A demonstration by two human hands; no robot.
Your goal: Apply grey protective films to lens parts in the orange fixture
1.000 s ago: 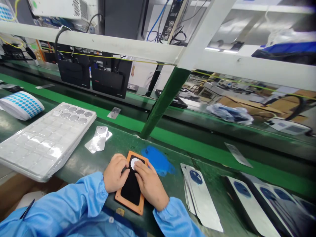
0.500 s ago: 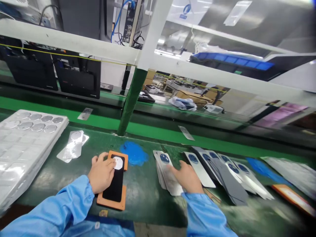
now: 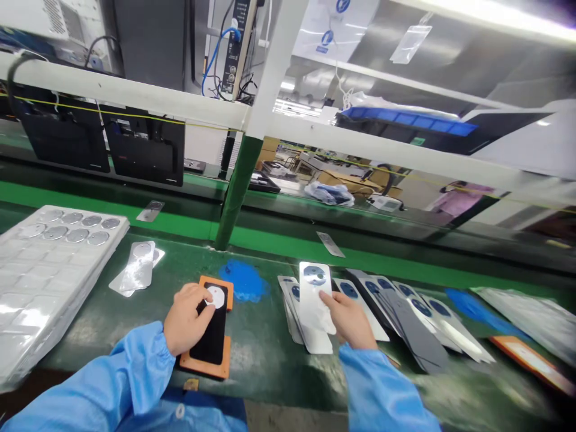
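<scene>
My left hand [image 3: 185, 318] rests on a black panel [image 3: 212, 333] that lies in an orange holder [image 3: 207, 365]; its fingers touch the white round disc [image 3: 218, 296] at the panel's top. My right hand [image 3: 350, 320] grips a white film-covered sheet [image 3: 315, 294] with a blue ring mark, lifted off the stack of like sheets [image 3: 300, 324] beneath it. Both sleeves are light blue.
A white blister tray [image 3: 49, 264] with several round discs sits at the left. Loose clear films [image 3: 135, 270] lie beside it. More white sheets [image 3: 414, 315] fan out to the right. A blue patch [image 3: 245, 279] marks the green mat. A green post [image 3: 231, 198] stands behind.
My right hand left the black panel, went right to the stack and now holds one sheet lifted. My left hand stayed on the panel. The view swung right.
</scene>
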